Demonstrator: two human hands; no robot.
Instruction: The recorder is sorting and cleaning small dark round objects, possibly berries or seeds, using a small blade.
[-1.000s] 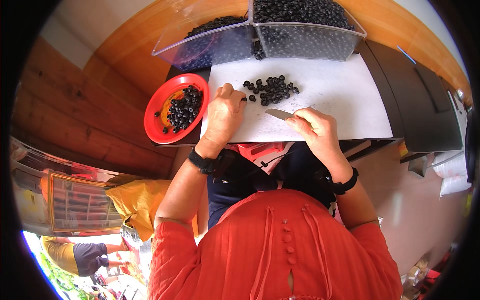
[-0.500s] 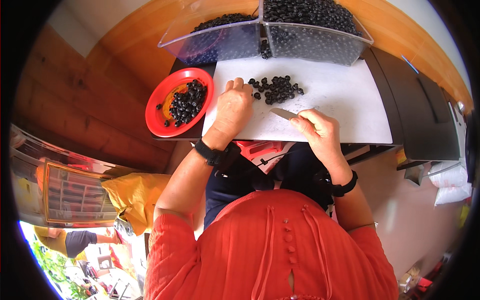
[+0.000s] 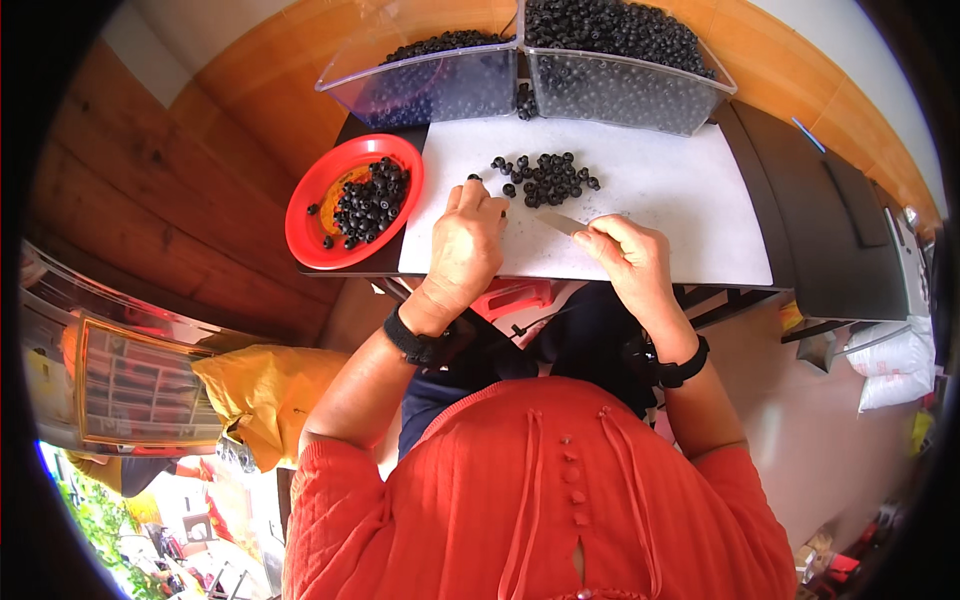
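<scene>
A loose heap of small round black parts (image 3: 556, 181) lies on the white board (image 3: 690, 215) before me. My left hand (image 3: 467, 240) is closed at the left of the heap, fingers curled down over the board. Dark bits show at its fingertips and beside its thumb; the hand hides most of its grip. My right hand (image 3: 632, 256) pinches a small knife (image 3: 560, 222), its flat blade pointing left toward my left hand. More black parts sit in a red plate (image 3: 302, 232) left of the board.
Two clear plastic bins, the left one (image 3: 430, 95) and the right one (image 3: 630, 95), stand behind the board, filled with black parts. A blue pen-like stick (image 3: 808, 134) lies at the far right. A yellow bag (image 3: 270, 400) is low on the left.
My left hand has shifted slightly down, and a black part now shows at its fingertips. The right hand and knife have barely moved; the whole view has shifted a little left.
</scene>
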